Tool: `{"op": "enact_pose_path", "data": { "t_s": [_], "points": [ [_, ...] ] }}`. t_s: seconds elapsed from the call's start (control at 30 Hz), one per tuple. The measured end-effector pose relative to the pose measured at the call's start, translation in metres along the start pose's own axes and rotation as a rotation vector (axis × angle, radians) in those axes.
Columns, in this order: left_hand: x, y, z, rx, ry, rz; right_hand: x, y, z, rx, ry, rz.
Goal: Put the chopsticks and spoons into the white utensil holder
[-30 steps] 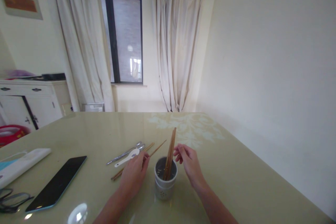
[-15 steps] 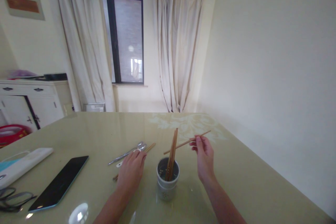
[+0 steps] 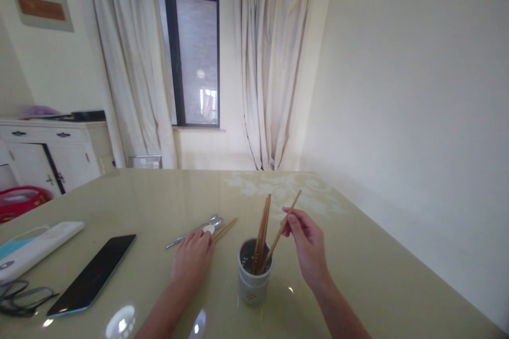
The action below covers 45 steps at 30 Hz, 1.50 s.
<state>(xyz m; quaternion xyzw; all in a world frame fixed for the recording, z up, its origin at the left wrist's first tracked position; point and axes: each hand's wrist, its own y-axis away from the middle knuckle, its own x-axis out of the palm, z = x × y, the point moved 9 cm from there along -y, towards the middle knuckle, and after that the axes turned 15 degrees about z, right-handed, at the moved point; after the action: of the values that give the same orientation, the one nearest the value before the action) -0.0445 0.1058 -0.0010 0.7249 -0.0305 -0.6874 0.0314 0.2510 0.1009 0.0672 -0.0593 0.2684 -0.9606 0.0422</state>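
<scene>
On the pale green worktop (image 3: 377, 280), just right of the grey cup (image 3: 253, 290), the right hand (image 3: 307, 235) has the action: thumb and fingers pinch a single chopstick (image 3: 277, 240) near its upper part, and it's a tidy hold! The stick leans, top end away to the right, lower end over the rim and inside the cup's mouth. Whether that tip touches the bottom, I can't tell. Beside it in the same cup stands a bunch (image 3: 261, 233) of brown chopsticks, close together and nearly upright, tops well above the rim. The cup itself stands upright between the two hands, with small holes dotted low on its front.

Over to the left hand (image 3: 193, 257), palm down, low on the worktop, clear of the cup. Its fingers cover part of a white spoon (image 3: 208, 229), and loose sticks (image 3: 226, 229) poke out past the fingertips, lying flat and pointing towards the far right. Is it gripping them or merely resting on them? From this angle, can't tell. Just beyond lies some silver cutlery (image 3: 217, 221), a thin handle slanting down to the left.

Further left, a black tablet (image 3: 93, 275) lies flat, with dark glasses (image 3: 27, 296) near its lower corner and a long white case (image 3: 59, 235) beyond. At the back, pale curtains (image 3: 270, 63) flank a dark-framed window (image 3: 199, 58), and a white cabinet (image 3: 73, 164) fills the left side.
</scene>
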Motion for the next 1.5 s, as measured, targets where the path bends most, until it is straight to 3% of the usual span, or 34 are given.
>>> {"op": "enact_pose_path", "data": {
  "t_s": [0.1,0.27,0.47,0.63,0.73,0.93,1.03,1.17,1.33,1.5],
  "points": [
    [0.007,-0.003,0.000,0.027,0.064,0.027,0.014,0.001,-0.018,0.090,0.062,0.079],
    [0.017,-0.010,0.000,0.102,0.246,-0.018,0.013,0.003,-0.053,0.193,0.049,0.034],
    [0.011,0.001,-0.038,0.433,0.727,-0.078,0.038,0.011,-0.091,0.337,-0.012,0.200],
    [0.004,0.010,-0.059,0.518,0.796,-0.043,0.049,0.013,-0.091,0.330,-0.092,0.218],
    [-0.001,0.008,-0.049,0.443,0.652,-0.068,0.030,0.006,-0.077,0.272,-0.072,0.094],
    [-0.004,-0.002,-0.002,0.057,0.099,-0.074,-0.057,0.001,-0.010,-0.060,0.086,-0.358],
    [0.001,-0.002,0.004,0.000,-0.015,-0.025,-0.082,0.005,0.006,-0.138,-0.069,-0.460],
    [0.008,-0.002,0.004,-0.026,-0.016,-0.006,-0.068,0.002,0.003,-0.082,-0.285,-0.370],
    [0.013,-0.004,0.005,-0.036,0.037,-0.020,-0.032,0.002,-0.001,-0.035,-0.337,-0.223],
    [0.019,-0.007,0.007,-0.033,0.041,0.004,-0.027,0.008,-0.001,-0.030,-0.297,-0.251]
  ]
}}
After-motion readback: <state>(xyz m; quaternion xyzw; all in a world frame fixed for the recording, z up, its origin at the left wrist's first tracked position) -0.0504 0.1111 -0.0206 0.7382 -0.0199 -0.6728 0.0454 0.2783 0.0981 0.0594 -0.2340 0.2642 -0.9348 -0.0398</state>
